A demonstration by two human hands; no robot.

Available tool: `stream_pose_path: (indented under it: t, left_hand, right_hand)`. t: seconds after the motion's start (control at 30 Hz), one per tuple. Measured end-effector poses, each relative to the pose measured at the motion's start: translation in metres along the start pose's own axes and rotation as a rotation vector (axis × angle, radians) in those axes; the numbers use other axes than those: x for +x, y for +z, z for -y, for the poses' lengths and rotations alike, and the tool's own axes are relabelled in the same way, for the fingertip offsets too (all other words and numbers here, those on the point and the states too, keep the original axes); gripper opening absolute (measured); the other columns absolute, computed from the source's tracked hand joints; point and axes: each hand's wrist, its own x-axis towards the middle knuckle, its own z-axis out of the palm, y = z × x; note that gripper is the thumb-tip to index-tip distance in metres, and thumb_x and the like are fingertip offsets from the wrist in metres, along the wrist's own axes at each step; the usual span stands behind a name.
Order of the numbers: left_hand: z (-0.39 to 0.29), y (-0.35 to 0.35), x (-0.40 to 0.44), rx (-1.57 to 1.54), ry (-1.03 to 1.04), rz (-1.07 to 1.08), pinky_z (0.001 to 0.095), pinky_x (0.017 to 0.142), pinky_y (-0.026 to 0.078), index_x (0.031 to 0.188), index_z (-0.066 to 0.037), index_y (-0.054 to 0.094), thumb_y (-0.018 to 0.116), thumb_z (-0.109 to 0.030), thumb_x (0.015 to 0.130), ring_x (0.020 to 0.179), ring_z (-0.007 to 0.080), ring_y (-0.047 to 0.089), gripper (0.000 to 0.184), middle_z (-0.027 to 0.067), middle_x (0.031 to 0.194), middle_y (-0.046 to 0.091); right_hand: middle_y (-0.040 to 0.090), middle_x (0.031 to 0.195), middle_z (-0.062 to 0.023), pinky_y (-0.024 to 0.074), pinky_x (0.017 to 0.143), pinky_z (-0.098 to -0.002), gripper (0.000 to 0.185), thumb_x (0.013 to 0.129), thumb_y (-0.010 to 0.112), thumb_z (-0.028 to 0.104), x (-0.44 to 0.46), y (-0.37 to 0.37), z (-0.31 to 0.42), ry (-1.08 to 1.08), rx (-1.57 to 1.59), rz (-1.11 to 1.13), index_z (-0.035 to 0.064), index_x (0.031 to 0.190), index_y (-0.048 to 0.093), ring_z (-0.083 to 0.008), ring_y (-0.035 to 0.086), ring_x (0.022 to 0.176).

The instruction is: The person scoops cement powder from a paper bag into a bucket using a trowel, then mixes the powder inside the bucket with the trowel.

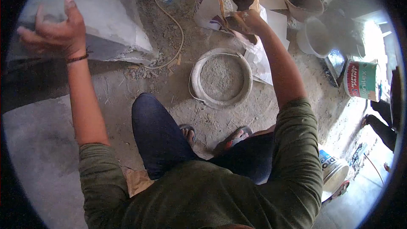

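Observation:
My left hand [57,29] is raised over a grey concrete block, fingers spread and holding nothing. My right hand [243,20] is closed on the torn brown edge of a printed paper sack [205,10], partly hiding the opening. Some pale material shows inside the sack. Below my right hand, on the floor in front of my feet, stands a round bucket [196,80] with a wire handle, filled with grey powder or dry mix whose kind I cannot tell.
The concrete block [123,21] lies at the left, with a thin hose [181,38] beside it. To the right stand a dirty tub [303,4], a white bucket [313,38] and a paint pail [362,80]. Another person's leg [379,129] shows at the far right.

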Motion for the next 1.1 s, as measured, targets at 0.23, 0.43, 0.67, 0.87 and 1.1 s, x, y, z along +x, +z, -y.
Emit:
stream_pose_path:
  t: [0.23,0.43,0.67,0.87,1.1]
  left_hand:
    - [-0.003,0.011,0.001,-0.109,-0.112,-0.093,0.0630,0.096,0.021,0.105,-0.008,0.060,0.071,-0.058,0.069,0.123,0.0495,0.028,0.063,0.0321,0.128,0.036]
    - [-0.056,-0.042,-0.009,-0.449,-0.314,-0.116,0.0522,0.102,0.023,0.116,-0.006,0.055,0.073,-0.040,0.076,0.127,0.0390,0.032,0.056,0.0263,0.129,0.042]
    - [-0.226,-0.117,-0.192,-1.214,-0.840,1.189,0.0435,0.084,0.046,0.096,0.001,0.060,0.057,-0.024,0.085,0.092,0.0394,0.059,0.028,0.0232,0.098,0.062]
    - [-0.268,-0.133,-0.267,-1.026,-0.831,1.595,0.0454,0.085,0.047,0.091,0.006,0.064,0.046,-0.031,0.090,0.097,0.0402,0.060,0.040,0.0274,0.098,0.063]
    - [-0.270,-0.124,-0.264,-1.061,-0.770,1.759,0.0461,0.080,0.049,0.094,0.002,0.064,0.050,-0.031,0.090,0.094,0.0407,0.062,0.036,0.0251,0.096,0.064]
  right_hand:
    - [0.059,0.067,-0.0032,0.0455,0.048,-0.0296,0.026,0.092,0.055,0.029,-0.062,-0.032,0.061,0.222,0.251,-0.014,0.0045,0.097,0.060,-0.0123,0.054,0.053]
    - [0.061,0.071,-0.0057,0.0466,0.048,-0.0276,0.024,0.091,0.053,0.023,-0.114,-0.061,0.115,0.275,0.104,-0.009,0.0020,0.104,0.056,-0.0127,0.056,0.055]
    - [0.062,0.072,-0.0051,0.0430,0.042,-0.0221,0.037,0.093,0.055,0.032,-0.210,-0.078,0.177,0.365,0.289,-0.087,0.0007,0.112,0.060,-0.0076,0.053,0.051]
    - [0.062,0.076,-0.0051,0.0417,0.040,-0.0222,0.033,0.090,0.057,0.023,-0.271,-0.052,0.189,0.439,0.493,-0.030,0.0019,0.116,0.058,-0.0087,0.053,0.051]
    - [0.062,0.074,-0.0052,0.0401,0.038,-0.0218,0.039,0.089,0.057,0.031,-0.291,0.003,0.171,0.527,0.485,0.147,0.0017,0.114,0.058,-0.0090,0.053,0.049]
